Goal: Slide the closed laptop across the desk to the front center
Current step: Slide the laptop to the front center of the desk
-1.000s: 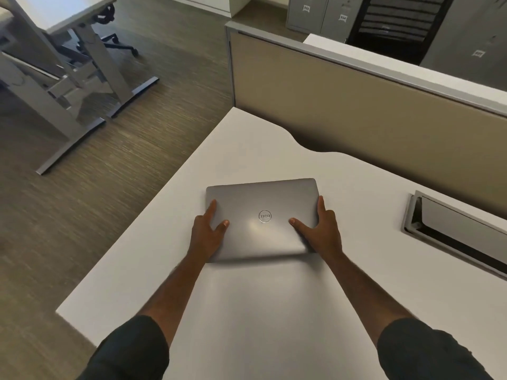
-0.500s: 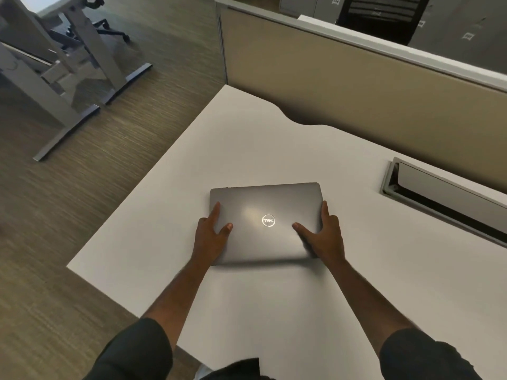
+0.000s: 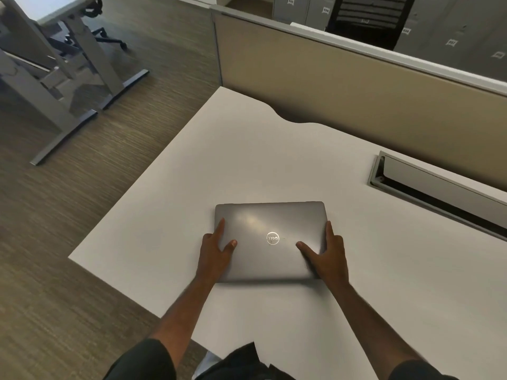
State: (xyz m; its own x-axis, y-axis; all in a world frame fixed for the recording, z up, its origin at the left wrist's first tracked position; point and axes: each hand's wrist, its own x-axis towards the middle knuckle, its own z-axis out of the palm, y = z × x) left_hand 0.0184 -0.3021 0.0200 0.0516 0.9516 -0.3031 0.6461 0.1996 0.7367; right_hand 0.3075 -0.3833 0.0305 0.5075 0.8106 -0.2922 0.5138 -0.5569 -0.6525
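Observation:
A closed grey laptop [image 3: 270,231] with a round silver logo lies flat on the white desk [image 3: 247,160], near my side of it. My left hand [image 3: 215,249] grips its near left corner, thumb on the lid and index finger along the left edge. My right hand [image 3: 327,252] holds the near right corner the same way, thumb on the lid and fingers down the right side. The laptop's near corners are hidden under my hands.
A recessed cable tray [image 3: 439,185] with a grey frame is set into the desk at the right. A tan partition panel [image 3: 343,78] stands along the desk's far edge. The desk's left edge drops to carpeted floor; another desk frame [image 3: 68,78] stands at far left.
The laptop has slid toward me and a little to the right on the desk, with both hands still on its near corners. More of the desk's near edge has come into view.

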